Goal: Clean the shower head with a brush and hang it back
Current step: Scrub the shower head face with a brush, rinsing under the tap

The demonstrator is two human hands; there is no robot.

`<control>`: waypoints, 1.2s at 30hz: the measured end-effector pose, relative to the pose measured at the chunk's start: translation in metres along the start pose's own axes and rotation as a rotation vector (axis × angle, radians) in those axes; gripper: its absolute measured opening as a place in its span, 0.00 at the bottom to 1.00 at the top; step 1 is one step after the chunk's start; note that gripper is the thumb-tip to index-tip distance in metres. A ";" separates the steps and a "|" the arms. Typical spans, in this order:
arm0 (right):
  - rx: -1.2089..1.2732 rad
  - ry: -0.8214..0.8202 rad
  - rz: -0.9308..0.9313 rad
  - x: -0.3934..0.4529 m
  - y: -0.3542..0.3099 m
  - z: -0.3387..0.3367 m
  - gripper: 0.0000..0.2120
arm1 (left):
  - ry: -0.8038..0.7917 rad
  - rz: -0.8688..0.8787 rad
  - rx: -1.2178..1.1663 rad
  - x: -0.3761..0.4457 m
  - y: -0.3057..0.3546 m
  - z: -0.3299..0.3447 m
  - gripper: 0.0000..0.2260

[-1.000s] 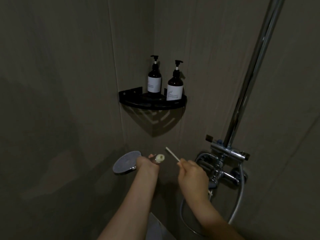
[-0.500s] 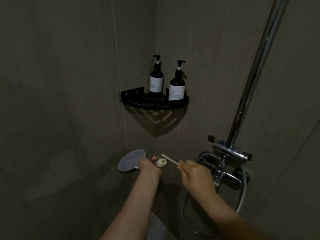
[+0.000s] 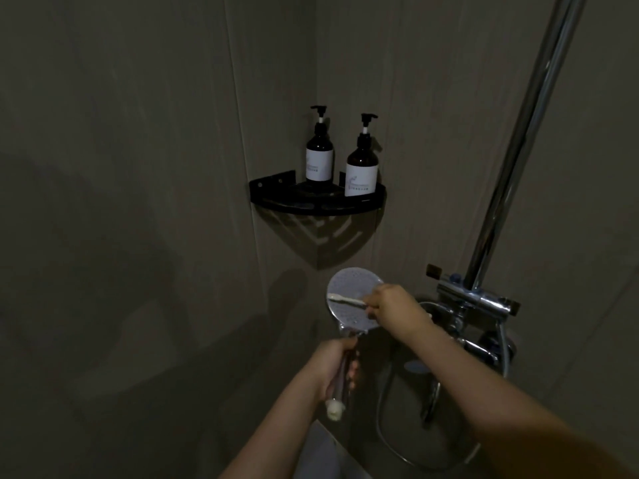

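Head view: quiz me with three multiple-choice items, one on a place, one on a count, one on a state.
1. Where does the brush lie?
A. across the shower head's face
B. on the corner shelf
C. on the tap

2. How many pump bottles stand on the shelf?
A. one
B. two
C. four

3. What is the left hand doing?
A. hanging idle
B. pressing the wall
C. gripping the shower head's handle

Answers:
1 A: the brush, held by the right hand, crosses the shower head.
2 B: two bottles stand on the shelf.
3 C: the left hand has its fingers wrapped round the handle.
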State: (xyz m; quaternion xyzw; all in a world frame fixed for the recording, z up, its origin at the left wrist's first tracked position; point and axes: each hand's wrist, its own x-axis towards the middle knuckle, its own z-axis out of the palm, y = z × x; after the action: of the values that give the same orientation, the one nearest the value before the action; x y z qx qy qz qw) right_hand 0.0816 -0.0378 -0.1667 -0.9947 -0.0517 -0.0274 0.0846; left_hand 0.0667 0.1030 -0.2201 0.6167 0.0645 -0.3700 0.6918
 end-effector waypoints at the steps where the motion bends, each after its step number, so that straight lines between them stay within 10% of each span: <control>1: -0.008 0.021 0.030 0.003 0.003 0.002 0.16 | -0.019 0.002 0.031 -0.002 -0.001 -0.001 0.17; 8: 0.041 0.236 0.417 -0.003 0.032 0.014 0.11 | -0.038 0.011 0.026 -0.005 -0.014 -0.022 0.15; 19: 0.302 0.363 0.332 -0.033 -0.002 0.073 0.10 | 0.000 0.017 -0.179 0.004 -0.029 -0.032 0.17; 30: 1.066 0.715 1.110 -0.077 0.060 0.127 0.20 | 0.015 -0.023 -0.047 0.057 -0.113 -0.031 0.13; 36: 1.769 0.738 1.147 -0.064 0.062 0.145 0.16 | -0.023 -0.071 0.055 0.089 -0.145 -0.022 0.11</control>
State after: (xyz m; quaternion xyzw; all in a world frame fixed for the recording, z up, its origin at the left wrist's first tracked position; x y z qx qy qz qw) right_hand 0.0310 -0.0797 -0.3236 -0.3917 0.4418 -0.2314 0.7732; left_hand 0.0530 0.0889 -0.3909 0.6284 0.0684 -0.4031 0.6618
